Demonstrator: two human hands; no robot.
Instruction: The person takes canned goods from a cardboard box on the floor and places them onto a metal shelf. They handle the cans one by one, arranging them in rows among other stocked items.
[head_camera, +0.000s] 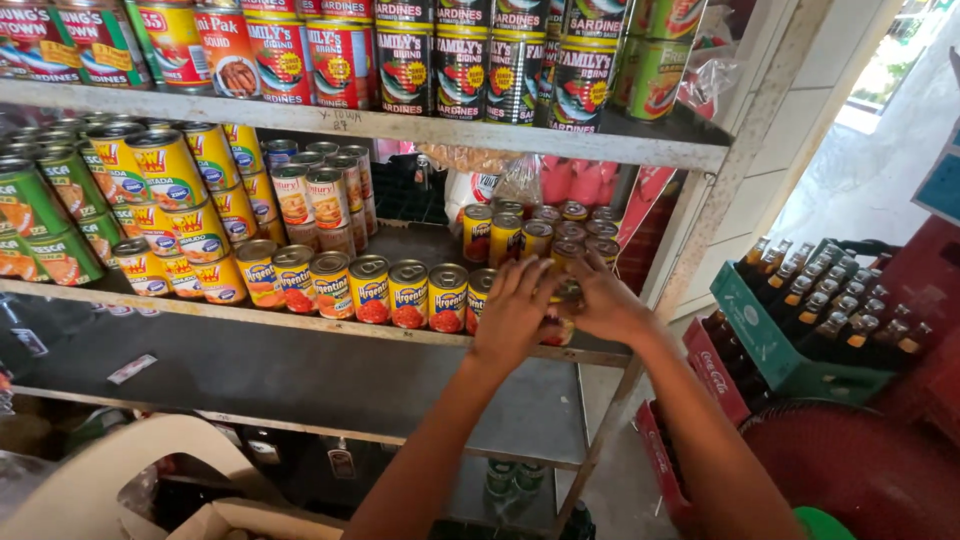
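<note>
Metal shelving (400, 125) of several tiers fills the left and centre of the view, stocked with tinned goods. On the middle shelf (330, 325), both hands meet at the right-hand end of the front row. Left hand (512, 312) lies palm-down with fingers spread over the cans at that end, fingertips touching their tops. Right hand (603, 300) is cupped against the same spot from the right side, its fingers curled around a small stack of cans (560, 300) that shows only in part between the two hands; the hold is closed loosely about the stack, though the exact contact of the thumb cannot be told. That stack stands at the front edge of the middle shelf, just beside the right upright. Left of the hands runs a row of red-and-yellow labelled cans (370, 290), upright and touching one another. Behind them stands a cluster of small round tins (560, 225), and further left are yellow cans (170, 170) stacked in layers and green cans (40, 210) lying tilted. Top shelf carries dark-labelled sardine cans (460, 70) and red ones (280, 55). On the floor to the right sits a green crate (770, 340) of brown bottles (830, 300), with a red crate (715, 375) just beside it.
</note>
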